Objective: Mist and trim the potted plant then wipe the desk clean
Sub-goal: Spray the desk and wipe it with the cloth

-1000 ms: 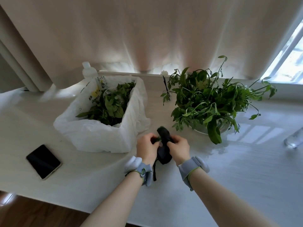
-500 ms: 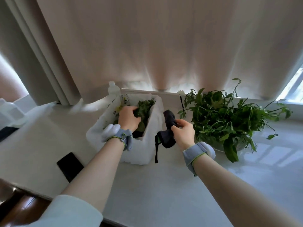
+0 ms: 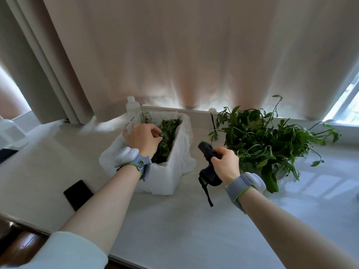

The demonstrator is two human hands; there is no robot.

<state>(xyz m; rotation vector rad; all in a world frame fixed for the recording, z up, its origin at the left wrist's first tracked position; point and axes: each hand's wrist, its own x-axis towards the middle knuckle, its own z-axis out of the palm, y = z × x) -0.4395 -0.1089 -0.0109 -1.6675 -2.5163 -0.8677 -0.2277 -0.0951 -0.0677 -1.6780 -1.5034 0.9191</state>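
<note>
Just above the pale white desk [image 3: 174,230], between the white bag-lined box [image 3: 171,177] and the leafy green potted plant [image 3: 260,140], the right hand [image 3: 226,166] clenches a dark, bunched-up wiping cloth [image 3: 208,176]. The cloth is probably light, soft and limp, so it should flatten under the palm and follow the surface without slipping. A grip on the thick middle of the bundle would suit wiping better than the thin dark strap [image 3: 206,195] dangling below it. The cloth looks almost black, with a hint of green trim near the strap. One rolled end sticks up past the knuckles and the bulk bulges out under the fist. The left hand [image 3: 144,140] hovers over the green cuttings [image 3: 167,133] in the box with its fingers curled. Whether they pinch a leaf cannot be told.
</note>
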